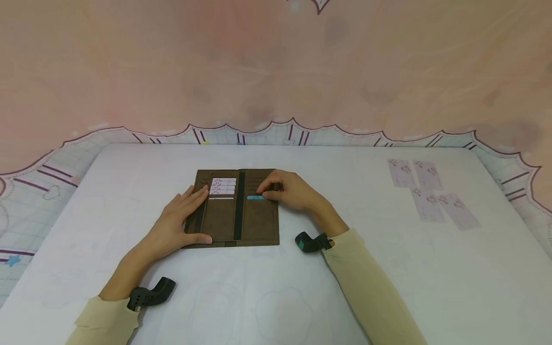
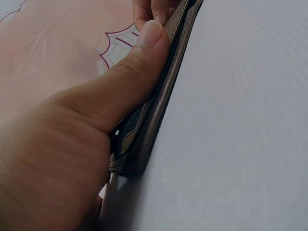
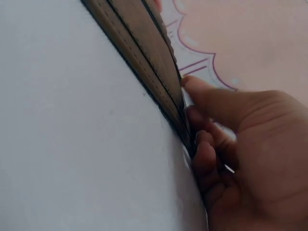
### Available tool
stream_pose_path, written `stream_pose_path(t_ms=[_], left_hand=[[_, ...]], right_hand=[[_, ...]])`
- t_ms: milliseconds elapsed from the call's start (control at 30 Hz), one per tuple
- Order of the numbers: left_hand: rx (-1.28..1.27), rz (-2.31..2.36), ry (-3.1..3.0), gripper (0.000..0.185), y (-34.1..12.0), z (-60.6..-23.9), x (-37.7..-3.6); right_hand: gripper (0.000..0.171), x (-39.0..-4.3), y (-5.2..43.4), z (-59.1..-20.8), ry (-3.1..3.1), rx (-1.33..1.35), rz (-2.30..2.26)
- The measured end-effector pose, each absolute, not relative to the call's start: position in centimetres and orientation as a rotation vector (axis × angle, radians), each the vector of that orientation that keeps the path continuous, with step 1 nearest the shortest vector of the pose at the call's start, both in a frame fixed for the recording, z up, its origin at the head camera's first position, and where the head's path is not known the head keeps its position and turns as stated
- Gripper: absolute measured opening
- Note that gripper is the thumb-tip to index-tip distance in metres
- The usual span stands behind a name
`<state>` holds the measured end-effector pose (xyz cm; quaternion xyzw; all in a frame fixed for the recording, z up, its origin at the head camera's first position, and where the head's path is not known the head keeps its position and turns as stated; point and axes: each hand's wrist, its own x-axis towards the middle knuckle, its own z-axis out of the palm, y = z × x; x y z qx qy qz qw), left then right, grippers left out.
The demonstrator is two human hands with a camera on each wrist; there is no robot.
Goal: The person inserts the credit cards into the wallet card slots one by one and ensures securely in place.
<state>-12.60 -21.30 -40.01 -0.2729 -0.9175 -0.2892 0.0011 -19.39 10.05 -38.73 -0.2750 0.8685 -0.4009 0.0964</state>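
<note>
Left hand (image 1: 178, 223) is lying flat, fingers spread, pinning the open brown wallet (image 1: 235, 208) on the worktop (image 1: 276, 287); right hand (image 1: 291, 190) is pinching a teal card (image 1: 254, 197) half-seated in a slot. Four white cards (image 1: 223, 186) are sitting slotted; four loose cards (image 1: 431, 194) are waiting at right

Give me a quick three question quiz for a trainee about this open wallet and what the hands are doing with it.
1. True or false: the brown wallet lies open on the white table.
2. Which hand pinches the teal card? A) left hand B) right hand
3. Fill in: the loose cards lie on the table's far ____ side.

Key:
1. True.
2. B: the right hand pinches it at a slot in the wallet's right half, while the left hand rests flat on the left half.
3. Right.
</note>
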Motion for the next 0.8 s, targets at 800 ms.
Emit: stream_pose_path(t_ms=[800], left_hand=[[-0.819, -0.906, -2.929, 0.106, -21.5, -39.9, -12.5]], right_hand=[[0.042, -18.8, 29.4, -35.8, 3.069, -0.078, -1.202]])
